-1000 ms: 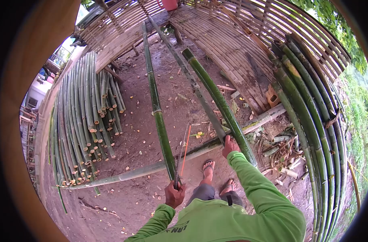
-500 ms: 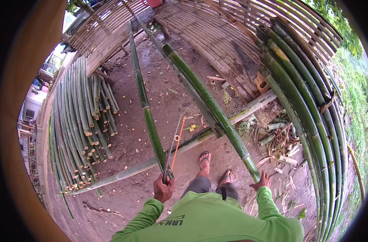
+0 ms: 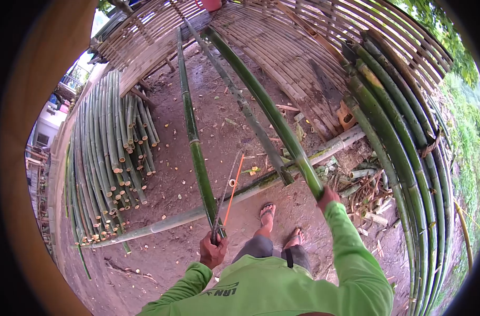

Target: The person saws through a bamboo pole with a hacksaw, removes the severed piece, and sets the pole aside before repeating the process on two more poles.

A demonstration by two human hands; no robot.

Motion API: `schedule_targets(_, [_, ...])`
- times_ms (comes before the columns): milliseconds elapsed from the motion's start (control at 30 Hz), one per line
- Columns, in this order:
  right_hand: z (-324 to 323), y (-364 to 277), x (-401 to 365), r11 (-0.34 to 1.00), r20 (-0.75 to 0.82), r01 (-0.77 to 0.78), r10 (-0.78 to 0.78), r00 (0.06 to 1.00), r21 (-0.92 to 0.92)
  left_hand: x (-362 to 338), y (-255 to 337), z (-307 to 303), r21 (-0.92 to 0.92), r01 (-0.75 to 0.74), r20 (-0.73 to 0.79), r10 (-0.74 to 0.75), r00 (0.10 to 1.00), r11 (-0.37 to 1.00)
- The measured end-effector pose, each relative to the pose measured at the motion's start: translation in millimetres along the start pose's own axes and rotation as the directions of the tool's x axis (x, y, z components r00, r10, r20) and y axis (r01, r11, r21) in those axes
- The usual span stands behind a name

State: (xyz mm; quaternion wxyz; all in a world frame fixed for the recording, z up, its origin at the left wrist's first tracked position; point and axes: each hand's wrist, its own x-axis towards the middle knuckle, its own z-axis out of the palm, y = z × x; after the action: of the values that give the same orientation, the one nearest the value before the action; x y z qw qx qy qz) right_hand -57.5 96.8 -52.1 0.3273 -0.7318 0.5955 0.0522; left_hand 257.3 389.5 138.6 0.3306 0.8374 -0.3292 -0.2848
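My left hand (image 3: 213, 250) is closed at the near end of a long green bamboo pole (image 3: 199, 163). In it is the handle end of a bow saw with an orange frame (image 3: 233, 189), its blade lying close along the pole. Whether the fingers also wrap the pole cannot be made out. On the right, my right hand (image 3: 328, 197) grips the near end of a thicker green bamboo pole (image 3: 274, 113), which stretches away toward the slatted platform. Between the two poles lies a dull, weathered bamboo length (image 3: 245, 108).
A bamboo log (image 3: 190, 215) lies crosswise before my feet. Stacked cut poles (image 3: 106, 142) are on the left, and long thick poles (image 3: 403, 137) lean on the right. Offcuts (image 3: 374, 205) litter the ground. A slatted bamboo platform (image 3: 282, 58) stands beyond.
My right hand has gone from spread fingers beside the thick pole's end to gripping it. That pole has slid forward, away from me. My left hand stays nearly in place.
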Motion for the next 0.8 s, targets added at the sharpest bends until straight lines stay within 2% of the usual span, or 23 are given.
schedule_targets(33, [-1.3, -26.6, 28.5, 0.998, -0.171, -0.003, 0.014, 0.985, 0.061, 3.1, 3.8, 1.0, -0.001, -0.022, -0.001, 0.022, 1.0, 1.0])
schedule_targets(67, [-29.6, -62.7, 43.9, 0.942, -0.146, -0.025, 0.078, 0.986, 0.334, 4.9, 8.6, 4.2, -0.005, -0.038, -0.005, 0.038, 0.999, 0.999])
schedule_targets(100, [-55.6, -85.9, 41.8, 0.845, -0.343, 0.184, 0.0, 0.939, 0.502, 5.0, 16.0, 5.2, -0.02, 0.016, 0.009, -0.016, 1.0, 1.0])
schedule_targets(133, [-65.8, -94.3, 31.3, 0.692, -0.534, 0.396, -0.018, 0.845, 0.603, 2.9, 19.8, 3.0, -0.036, 0.015, 0.016, -0.014, 1.0, 0.999])
schedule_targets(233, [-25.5, -22.8, -6.8, 0.926, -0.481, 0.221, -0.05, 0.875, 0.305, 4.4, 32.5, 1.6, -0.115, -0.045, -0.006, 0.045, 0.999, 0.992])
schedule_targets(267, [-7.4, 15.9, -31.9, 0.97, -0.271, 0.041, 0.027, 0.962, 0.241, 1.5, 30.1, -0.4, -0.062, -0.046, 0.001, 0.046, 0.999, 0.997])
schedule_targets(333, [52.5, 99.6, -77.4, 0.984, -0.14, -0.128, 0.145, 0.98, 0.122, -0.9, 18.8, -1.7, 0.037, -0.045, -0.001, 0.046, 0.999, 0.998])
schedule_targets(367, [60.2, 119.9, -97.2, 0.973, -0.134, -0.189, 0.206, 0.969, 0.134, -1.8, 18.0, 1.6, 0.024, -0.116, -0.027, 0.117, 0.993, 0.993])
schedule_targets(400, [79.3, 150.8, -104.6, 0.942, -0.123, -0.323, 0.333, 0.935, 0.095, -2.9, 19.8, 3.5, 0.027, -0.092, -0.012, 0.092, 0.996, 0.995])
schedule_targets(433, [98.8, 181.7, -104.6, 0.917, -0.094, -0.387, 0.396, 0.913, 0.1, -2.5, 23.2, 5.2, 0.03, -0.068, 0.003, 0.068, 0.998, 0.997])
schedule_targets(467, [95.2, 184.4, -105.8, 0.896, -0.058, -0.435, 0.441, 0.896, 0.083, -1.3, 23.4, 7.2, 0.032, -0.045, 0.017, 0.044, 0.999, 0.998])
schedule_targets(500, [100.5, 193.2, -98.5, 0.892, -0.062, -0.446, 0.45, 0.891, 0.075, 0.2, 20.0, 8.7, 0.026, 0.02, 0.056, -0.021, 0.998, 0.999])
schedule_targets(600, [95.2, 193.7, -87.7, 0.896, -0.036, -0.442, 0.444, 0.895, 0.055, 2.2, 4.5, 16.7, -0.084, 0.097, 0.052, -0.093, 0.994, 0.992])
schedule_targets(667, [88.3, 185.4, -86.8, 0.9, -0.012, -0.435, 0.435, 0.9, -0.039, 3.8, 12.5, 14.4, -0.002, 0.035, 0.05, -0.035, 0.998, 0.999])
schedule_targets(733, [64.9, 151.6, -78.7, 0.902, 0.071, -0.429, 0.432, 0.899, -0.053, 2.2, 16.5, 11.3, 0.088, 0.024, 0.055, -0.029, 0.998, 0.996])
schedule_targets(767, [49.9, 124.5, -72.0, 0.909, 0.074, -0.395, 0.406, 0.911, -0.132, 4.0, 14.6, 12.0, 0.076, 0.006, 0.046, -0.01, 0.999, 0.997])
schedule_targets(800, [23.2, 85.6, -66.2, 0.928, 0.08, -0.361, 0.369, 0.926, -0.096, 5.9, 10.5, 14.0, 0.066, -0.01, 0.038, 0.008, 0.999, 0.998])
